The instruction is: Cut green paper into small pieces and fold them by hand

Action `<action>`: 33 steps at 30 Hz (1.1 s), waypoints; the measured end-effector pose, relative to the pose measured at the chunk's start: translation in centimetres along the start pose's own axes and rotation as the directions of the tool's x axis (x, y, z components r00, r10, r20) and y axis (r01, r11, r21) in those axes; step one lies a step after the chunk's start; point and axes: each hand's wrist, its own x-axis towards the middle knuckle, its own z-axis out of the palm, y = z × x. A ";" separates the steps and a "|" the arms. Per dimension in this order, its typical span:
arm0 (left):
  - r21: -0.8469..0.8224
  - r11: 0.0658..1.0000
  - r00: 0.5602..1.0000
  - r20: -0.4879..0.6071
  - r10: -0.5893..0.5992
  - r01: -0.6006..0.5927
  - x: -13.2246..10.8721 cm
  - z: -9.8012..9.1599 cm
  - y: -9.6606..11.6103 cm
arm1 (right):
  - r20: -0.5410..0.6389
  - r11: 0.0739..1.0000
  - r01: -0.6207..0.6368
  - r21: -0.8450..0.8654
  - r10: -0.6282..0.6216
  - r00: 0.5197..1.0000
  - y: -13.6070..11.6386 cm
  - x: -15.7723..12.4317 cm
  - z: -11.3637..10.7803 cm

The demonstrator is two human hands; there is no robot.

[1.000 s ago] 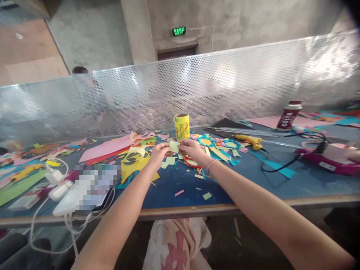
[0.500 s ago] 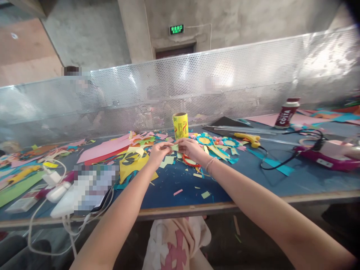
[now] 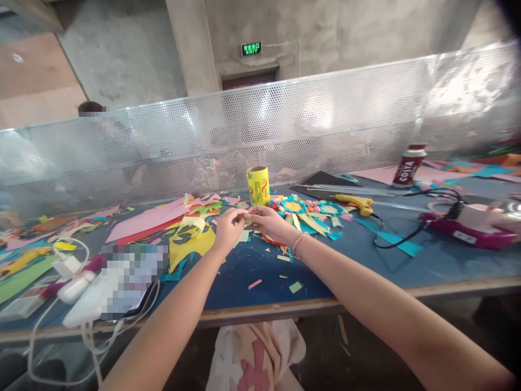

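Note:
Fingertips together, my left hand (image 3: 228, 229) and my right hand (image 3: 272, 224) pinch a small piece of pale green paper above the middle of the table. The fingers now hide nearly all of the piece. Just behind them a yellow cardboard tube (image 3: 258, 185) stands upright. Under and beside my right hand lies a pair of scissors with a red-orange handle (image 3: 271, 239), partly covered. Yellow cut paper (image 3: 191, 247) lies left of my left hand. Blue paper flowers with yellow centres (image 3: 293, 205) rest beyond my right hand.
A yellow glue gun (image 3: 356, 203) lies at right, its black cord running toward a magenta power strip (image 3: 468, 232). A brown bottle (image 3: 409, 165) stands behind. At left are a phone (image 3: 134, 279), white cables and a white power bank (image 3: 87, 304). A perforated metal screen (image 3: 163, 146) borders the table.
My fingers have drawn closer together, and the pale green paper that showed between them is now mostly hidden. The view has shifted slightly; the things on the table lie as before.

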 end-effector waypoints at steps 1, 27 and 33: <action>-0.026 0.999 0.999 -0.004 -0.036 0.036 0.0 0.0 -0.2 | 0.000 1.000 -0.005 -0.001 0.005 1.000 0.1 0.1 -0.1; -0.410 0.814 0.905 0.074 -0.420 0.411 0.5 -0.1 -0.8 | -0.095 0.965 0.102 -0.241 -0.128 0.987 0.6 0.7 -0.8; -0.463 0.761 0.886 0.144 -0.441 0.454 0.5 -0.1 -0.4 | -0.093 0.918 0.161 -0.362 -0.208 0.974 0.5 0.5 -0.8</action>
